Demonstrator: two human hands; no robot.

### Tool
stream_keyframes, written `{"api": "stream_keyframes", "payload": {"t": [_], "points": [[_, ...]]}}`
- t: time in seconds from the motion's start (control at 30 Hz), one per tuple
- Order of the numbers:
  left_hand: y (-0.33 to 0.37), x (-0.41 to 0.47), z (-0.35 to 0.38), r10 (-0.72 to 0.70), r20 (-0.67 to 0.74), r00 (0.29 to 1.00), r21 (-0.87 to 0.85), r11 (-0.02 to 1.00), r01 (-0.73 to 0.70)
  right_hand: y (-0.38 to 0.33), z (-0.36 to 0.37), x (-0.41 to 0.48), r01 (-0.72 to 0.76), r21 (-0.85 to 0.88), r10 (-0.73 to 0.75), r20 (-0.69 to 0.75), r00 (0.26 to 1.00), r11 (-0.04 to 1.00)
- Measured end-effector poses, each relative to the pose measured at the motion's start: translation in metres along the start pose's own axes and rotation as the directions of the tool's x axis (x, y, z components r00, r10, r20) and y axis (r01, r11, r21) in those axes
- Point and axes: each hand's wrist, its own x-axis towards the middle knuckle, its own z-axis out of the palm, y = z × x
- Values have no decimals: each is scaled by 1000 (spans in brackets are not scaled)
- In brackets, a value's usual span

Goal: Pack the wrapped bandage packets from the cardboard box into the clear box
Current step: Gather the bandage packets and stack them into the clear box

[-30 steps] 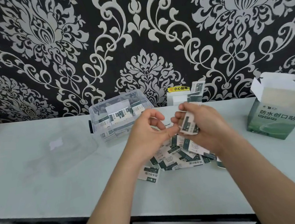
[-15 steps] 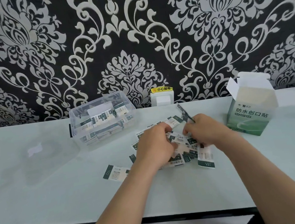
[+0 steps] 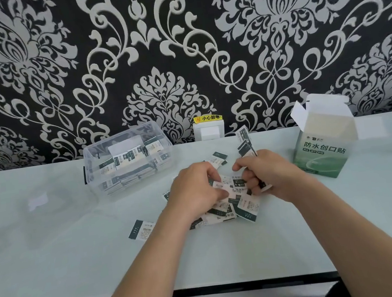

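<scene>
Several green-and-white bandage packets [image 3: 234, 205] lie in a loose heap on the pale table [image 3: 80, 261]. My left hand [image 3: 196, 189] rests on the heap's left side, fingers curled and pinching a packet. My right hand [image 3: 269, 173] grips a small stack of packets [image 3: 245, 143] that sticks up behind its fingers. The clear box [image 3: 127, 156] stands at the back left of the heap, open, with several packets inside. The green-and-white cardboard box [image 3: 324, 140] stands at the right with its top flaps open. One packet [image 3: 141, 229] lies alone to the heap's left.
A clear lid [image 3: 39, 204] lies flat on the table left of the clear box. A white wall socket [image 3: 208, 129] with a yellow label sits behind the heap on the patterned wall. The table's front edge [image 3: 207, 286] runs near my forearms.
Both hands have come down from chest height onto the heap. The right hand still holds its stack; the left now pinches a packet in the heap. The camera view shifted right.
</scene>
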Motion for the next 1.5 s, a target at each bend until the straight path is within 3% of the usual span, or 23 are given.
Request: {"api": "stream_keyframes", "payload": {"t": [0.2,0.3,0.43,0.53,0.67,0.7,0.77,0.83,0.93,1.0,1.07,1.17,1.23,1.3,1.37,1.5], "points": [[-7,-5,-32,-56,59,997,-81,995,61,0,-3,-1,-65,198,55,57,997,978],[-12,-14,-55,-69,60,996,-273,958,83,-2,-3,-5,-57,234,36,91,995,971],[-4,-19,-51,-101,37,994,-736,670,95,-10,7,-12,-53,362,-35,232,972,931],[15,-22,-25,-89,-55,995,-860,511,-2,-17,29,-24,8,418,-175,363,915,908],[26,-23,-18,-151,-147,977,-959,265,-104,-25,43,-32,19,564,-307,421,853,826],[24,-22,-16,-161,-184,970,-946,296,-131,-25,45,-32,47,546,-319,414,853,836],[20,-20,-12,-104,-309,945,-818,536,-208,-24,49,-32,104,474,-287,331,899,874],[19,-19,-5,64,-404,912,-579,754,-309,-21,52,-32,96,502,-228,209,951,860],[12,-17,-2,251,-410,877,-223,904,-364,-20,50,-28,59,608,-173,130,976,792],[7,-19,-5,372,-449,813,-9,907,-420,-21,47,-26,64,598,-137,78,987,799],[7,-24,-7,474,-410,779,82,870,-486,-22,44,-23,78,550,-122,43,992,832],[9,-30,-9,504,-192,842,44,861,-506,-20,43,-24,82,365,-129,106,986,928],[8,-29,-9,508,-84,857,164,856,-491,-14,46,-26,121,165,-154,210,965,979],[5,-26,-8,494,-65,867,258,848,-463,-13,50,-30,198,12,-194,266,944,980],[1,-22,-7,479,-100,872,250,861,-444,-15,51,-32,216,-42,-198,262,945,976],[-6,-18,-15,408,-171,897,67,913,-403,-18,51,-31,197,-38,-178,292,940,980]]}}
